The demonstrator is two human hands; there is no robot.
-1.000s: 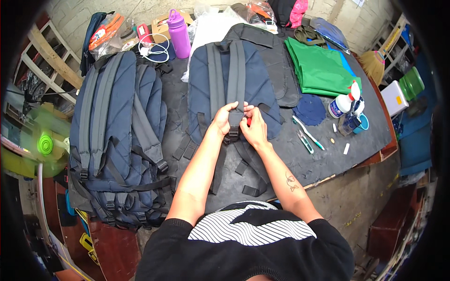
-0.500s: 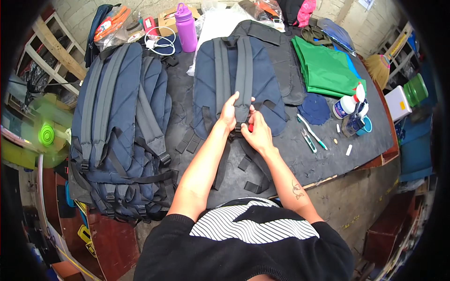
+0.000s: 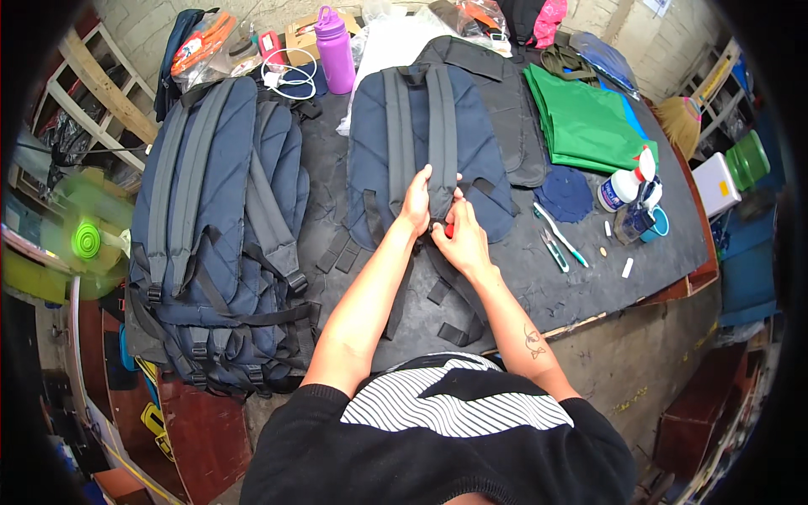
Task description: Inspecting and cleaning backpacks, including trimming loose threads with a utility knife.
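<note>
Pale wall [image 3: 656, 63] runs along the top of the frame behind a dark worktable [image 3: 581, 299]. At the far left, a green fan [image 3: 85, 241] shows blurred; right of it, a pile of navy backpacks [image 3: 220, 168] with grey straps and black buckles fills the left of the table. Near the upper centre-left stands a purple bottle [image 3: 334, 55], just beside a coiled white cable [image 3: 295, 82]. Centre frame, a navy backpack panel [image 3: 473, 147] lies flat with two padded grey straps running down it. The left hand [image 3: 415, 202] is closed around the lower end of the right-hand grey strap [image 3: 442, 126], thumb up along its edge. Close beside it, the right hand [image 3: 463, 240] is curled, its fingers pinching a small red object [image 3: 449, 229], mostly hidden, at the strap's end; what else it grips cannot be told. Farther right lie a round navy cloth [image 3: 562, 198], a folded green sheet [image 3: 585, 126] above it, a white spray bottle [image 3: 619, 192] and a light-blue cup [image 3: 657, 225].
</note>
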